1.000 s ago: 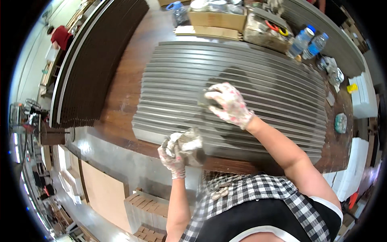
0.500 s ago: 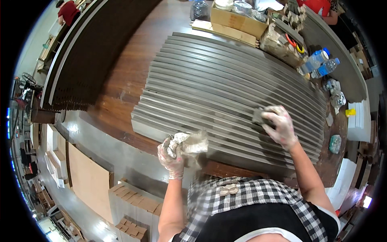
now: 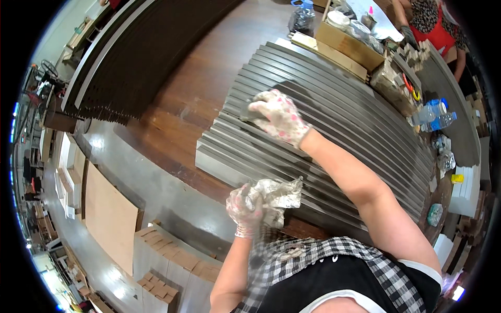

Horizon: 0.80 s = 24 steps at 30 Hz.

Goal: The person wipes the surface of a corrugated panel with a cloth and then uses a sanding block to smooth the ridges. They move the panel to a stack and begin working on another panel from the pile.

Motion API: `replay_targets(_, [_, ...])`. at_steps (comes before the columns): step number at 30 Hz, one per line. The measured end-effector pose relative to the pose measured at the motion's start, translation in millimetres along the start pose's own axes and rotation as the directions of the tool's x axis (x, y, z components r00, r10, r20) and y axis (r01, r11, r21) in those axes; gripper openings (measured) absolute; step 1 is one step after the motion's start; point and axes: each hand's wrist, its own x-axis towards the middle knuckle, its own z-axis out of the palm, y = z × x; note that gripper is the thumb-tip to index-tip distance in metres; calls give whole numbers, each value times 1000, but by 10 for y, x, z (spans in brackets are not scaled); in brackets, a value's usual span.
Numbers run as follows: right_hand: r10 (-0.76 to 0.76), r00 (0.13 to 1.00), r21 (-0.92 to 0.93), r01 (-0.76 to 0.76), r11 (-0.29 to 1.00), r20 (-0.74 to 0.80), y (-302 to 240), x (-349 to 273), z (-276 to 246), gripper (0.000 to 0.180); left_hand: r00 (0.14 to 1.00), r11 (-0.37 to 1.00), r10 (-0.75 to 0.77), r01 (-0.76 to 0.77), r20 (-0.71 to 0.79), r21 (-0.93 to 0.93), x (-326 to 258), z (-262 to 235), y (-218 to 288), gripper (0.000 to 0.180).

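Long grey strips lie side by side on the brown wooden table, their raised edges forming parallel ridges. My right hand, in a white glove with pink spots, reaches over the strips toward their left end. Its fingers are curled on a small grey pad, which is partly hidden and a little blurred. Close to the table's near edge, my left hand, gloved likewise, grips a crumpled, stained white rag. The rag hangs out to the right, beside the nearest strip.
A cardboard box of tubs stands at the far side, next to a blue-capped jug. Water bottles stand at right. Dark stacked panels rise at left. Boxes stand near left. Another person is at far right.
My right hand has swept left and away across the strips with the grey pad. My left hand still grips the rag near the front edge. The whole view has shifted somewhat.
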Motion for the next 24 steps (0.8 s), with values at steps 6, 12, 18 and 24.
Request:
replay_targets(6, [140,978,-29,-138,990,157,-147,-960,-880,38,1000,999,7,-7,8,35,-31,-136,5,45])
replay_targets(12, [40,996,19,-42,999,83,-333,-396,-569,41,998,1000,-2,2,62,3,-36,-140,-24,43])
replay_targets(18, [-43,998,34,41,999,43,-324,584,319,33,998,1000,-8,9,58,-15,-48,-122,12,44])
replay_targets(24, [-22,994,12,21,1000,105,-274,292,190,31,999,1000,19,-20,42,20,-67,-148,30,44])
